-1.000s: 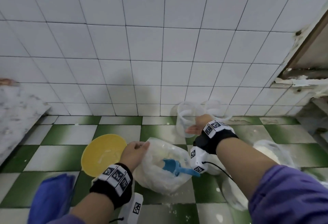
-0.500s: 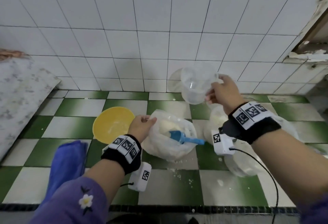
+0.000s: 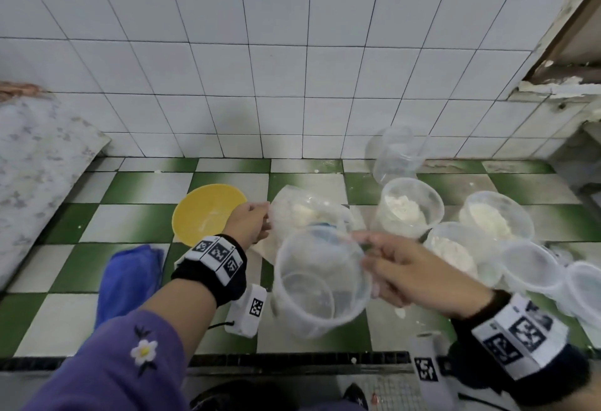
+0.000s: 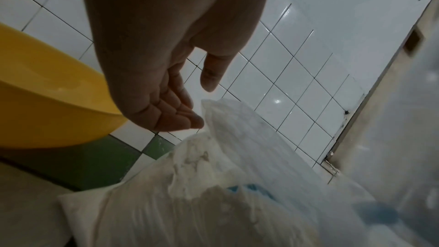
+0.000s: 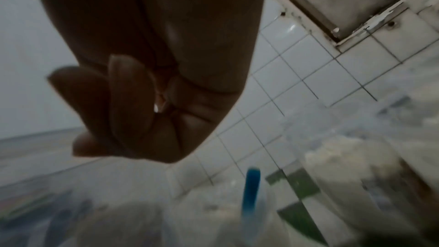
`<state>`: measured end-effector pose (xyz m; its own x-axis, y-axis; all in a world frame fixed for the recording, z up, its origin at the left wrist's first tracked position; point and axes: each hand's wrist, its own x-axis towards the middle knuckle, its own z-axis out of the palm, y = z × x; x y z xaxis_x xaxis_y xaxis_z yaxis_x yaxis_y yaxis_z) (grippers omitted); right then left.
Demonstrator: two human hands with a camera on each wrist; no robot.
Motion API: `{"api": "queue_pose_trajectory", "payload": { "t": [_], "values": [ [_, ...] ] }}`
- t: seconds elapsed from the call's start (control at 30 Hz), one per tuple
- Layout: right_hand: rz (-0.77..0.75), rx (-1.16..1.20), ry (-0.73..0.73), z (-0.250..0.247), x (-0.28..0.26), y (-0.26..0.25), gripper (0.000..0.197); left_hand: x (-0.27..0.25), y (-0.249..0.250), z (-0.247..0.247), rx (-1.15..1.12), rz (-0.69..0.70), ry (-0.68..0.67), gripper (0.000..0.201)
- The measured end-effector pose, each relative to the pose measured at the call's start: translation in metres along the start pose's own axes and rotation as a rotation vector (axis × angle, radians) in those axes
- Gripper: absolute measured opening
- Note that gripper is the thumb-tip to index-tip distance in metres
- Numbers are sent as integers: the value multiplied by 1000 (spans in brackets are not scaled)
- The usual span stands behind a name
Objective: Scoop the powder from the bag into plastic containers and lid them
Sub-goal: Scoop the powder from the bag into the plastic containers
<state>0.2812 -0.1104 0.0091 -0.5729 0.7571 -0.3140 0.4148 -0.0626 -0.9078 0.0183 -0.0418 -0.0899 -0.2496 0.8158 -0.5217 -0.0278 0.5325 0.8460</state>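
Right hand (image 3: 413, 275) pinches the rim of an empty clear container (image 3: 320, 282), lower centre of the head view, in the air in front of the powder bag (image 3: 305, 212). Left hand (image 3: 248, 223) has relaxed fingers, fingertips at the bag's left edge, not clamped. Container looks light, thin, flexy and slick: grip rim or wall gently. Bag is soft and floppy, hold its mouth edge. Blue scoop (image 5: 250, 185) stands in the powder

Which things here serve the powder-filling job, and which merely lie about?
Job: powder bag, blue scoop, empty container in the right hand, filled containers, lids.
Lying about: yellow bowl, blue cloth.
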Motion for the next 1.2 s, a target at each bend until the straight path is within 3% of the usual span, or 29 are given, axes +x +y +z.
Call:
{"api": "queue_pose_trajectory", "payload": {
  "t": [0.2, 0.4, 0.5, 0.6, 0.7, 0.87, 1.07, 1.2],
  "values": [
    [97, -58, 15, 52, 10, 33, 35, -2, 1, -2, 26, -39, -14, 29],
    [97, -76, 103, 72, 23, 60, 32, -9, 1, -4, 88, -99, -96, 37],
    [198, 61, 207, 69, 27, 70, 13, -8, 0, -4, 60, -134, -137, 26],
    [389, 281, 427, 52, 41, 78, 26, -8, -1, -8, 32, -157, -180, 15],
    [482, 526, 462, 36, 64, 77, 34, -7, -1, -16, 33, -172, -223, 13],
    [491, 912, 463, 26, 91, 76, 21, -6, -1, -33, 46, -213, -339, 13],
    [400, 935, 572, 32, 121, 84, 8, -5, -6, -36, -23, -252, -433, 16],
    [336, 957, 581, 29, 136, 92, 16, -3, -2, -27, -117, -200, -404, 17]
  ]
}}
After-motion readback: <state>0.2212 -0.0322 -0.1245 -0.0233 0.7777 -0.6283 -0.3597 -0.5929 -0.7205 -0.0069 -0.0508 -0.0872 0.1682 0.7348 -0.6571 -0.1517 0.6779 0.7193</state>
